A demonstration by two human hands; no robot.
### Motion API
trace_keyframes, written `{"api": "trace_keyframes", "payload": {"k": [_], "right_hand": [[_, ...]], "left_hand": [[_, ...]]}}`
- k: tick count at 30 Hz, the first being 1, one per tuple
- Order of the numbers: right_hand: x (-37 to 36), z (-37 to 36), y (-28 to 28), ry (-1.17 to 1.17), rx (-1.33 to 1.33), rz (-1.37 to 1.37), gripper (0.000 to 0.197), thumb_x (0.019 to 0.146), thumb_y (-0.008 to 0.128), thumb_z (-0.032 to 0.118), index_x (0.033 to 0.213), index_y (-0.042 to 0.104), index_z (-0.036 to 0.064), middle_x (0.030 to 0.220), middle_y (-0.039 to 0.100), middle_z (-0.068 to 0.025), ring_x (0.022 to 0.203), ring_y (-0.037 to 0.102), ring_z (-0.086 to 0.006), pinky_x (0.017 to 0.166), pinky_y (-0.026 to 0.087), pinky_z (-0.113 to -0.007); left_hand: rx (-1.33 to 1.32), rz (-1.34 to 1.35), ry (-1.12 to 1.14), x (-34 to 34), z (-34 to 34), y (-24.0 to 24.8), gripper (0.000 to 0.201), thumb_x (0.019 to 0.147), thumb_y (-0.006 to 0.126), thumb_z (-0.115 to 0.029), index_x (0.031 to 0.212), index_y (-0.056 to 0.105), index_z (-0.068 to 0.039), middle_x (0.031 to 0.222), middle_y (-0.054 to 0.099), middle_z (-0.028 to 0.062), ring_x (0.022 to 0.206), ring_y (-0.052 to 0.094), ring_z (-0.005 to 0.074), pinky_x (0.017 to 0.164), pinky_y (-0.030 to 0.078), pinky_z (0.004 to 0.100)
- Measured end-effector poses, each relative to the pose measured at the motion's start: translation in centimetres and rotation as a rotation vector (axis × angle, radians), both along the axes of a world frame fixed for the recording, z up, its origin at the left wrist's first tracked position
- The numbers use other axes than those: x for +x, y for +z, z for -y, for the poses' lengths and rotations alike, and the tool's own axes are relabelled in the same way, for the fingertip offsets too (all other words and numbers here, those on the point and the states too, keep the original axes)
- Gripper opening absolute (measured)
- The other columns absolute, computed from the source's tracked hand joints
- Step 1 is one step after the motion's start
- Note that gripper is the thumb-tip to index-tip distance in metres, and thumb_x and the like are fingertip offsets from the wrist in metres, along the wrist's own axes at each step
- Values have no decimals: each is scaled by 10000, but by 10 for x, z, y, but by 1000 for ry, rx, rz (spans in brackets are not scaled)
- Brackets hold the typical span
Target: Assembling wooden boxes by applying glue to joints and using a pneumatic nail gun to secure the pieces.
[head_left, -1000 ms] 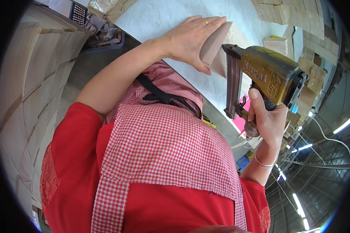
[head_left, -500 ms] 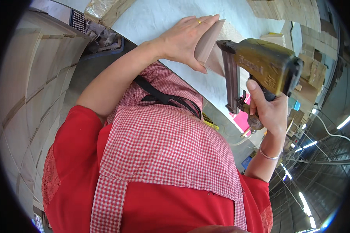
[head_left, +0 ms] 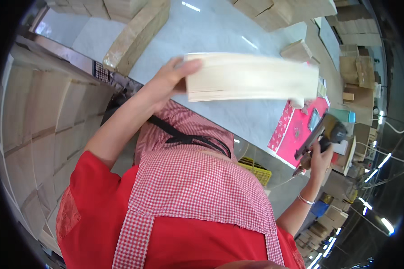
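Observation:
My left hand (head_left: 168, 83) grips one end of a long pale wooden piece (head_left: 251, 76), its thumb on top near the corner. Motion blurs the wood; it could be a board or the side of a box, and I cannot tell which. It is held over the pale worktable (head_left: 202, 31). Out to the right, my right hand (head_left: 319, 163) is wrapped round the handle of an air nail gun (head_left: 334, 129), tilted beside the pink mat (head_left: 296, 139) and apart from the wood.
A wrapped bundle of wood (head_left: 141, 38) lies at the table's left. Stacked wood (head_left: 292, 13) stands at the far side, with a small block (head_left: 297, 50) nearby. Tall stacks of boards (head_left: 36, 98) line my left. A yellow crate (head_left: 258, 172) sits below the table edge.
The wooden piece has been lifted and turned, its long pale face now showing. My right hand has drawn the nail gun away from it, right and down, to the pink mat.

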State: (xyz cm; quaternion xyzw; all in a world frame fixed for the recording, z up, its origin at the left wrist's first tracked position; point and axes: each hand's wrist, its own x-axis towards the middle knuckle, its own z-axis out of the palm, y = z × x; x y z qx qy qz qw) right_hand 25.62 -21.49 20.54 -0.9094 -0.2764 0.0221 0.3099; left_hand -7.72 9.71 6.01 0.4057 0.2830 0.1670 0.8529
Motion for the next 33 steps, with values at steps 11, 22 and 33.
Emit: {"api": "trace_keyframes", "payload": {"k": [11, 22, 33], "right_hand": [[93, 99, -153, -235, -641, 298, 641, 860, 658, 114, 1433, 402, -12, 1189, 607, -302, 1143, 574, -450, 932, 475, -513], [35, 9, -164, 72, 199, 27, 367, 981, 603, 202, 1250, 592, -47, 1123, 682, -178, 998, 655, -237, 883, 507, -349], [-116, -142, -133, 899, 450, -574, 463, 993, 530, 110, 1412, 445, -69, 1389, 529, -192, 1247, 535, -247, 1010, 447, -357]], "left_hand": [[-662, -64, -62, -42, 60, -16, 735, 973, 397, -619, 1266, 557, 36, 1258, 598, 237, 1167, 601, 317, 923, 524, 413], [389, -536, 269, -10, 14, 7, 443, 968, 612, -370, 1232, 603, -15, 1156, 657, 91, 1025, 616, 148, 828, 493, 286], [526, -472, 303, 31, 33, -13, 573, 757, 626, -142, 1322, 589, -54, 1134, 686, 117, 1043, 615, 218, 936, 482, 341]]}}
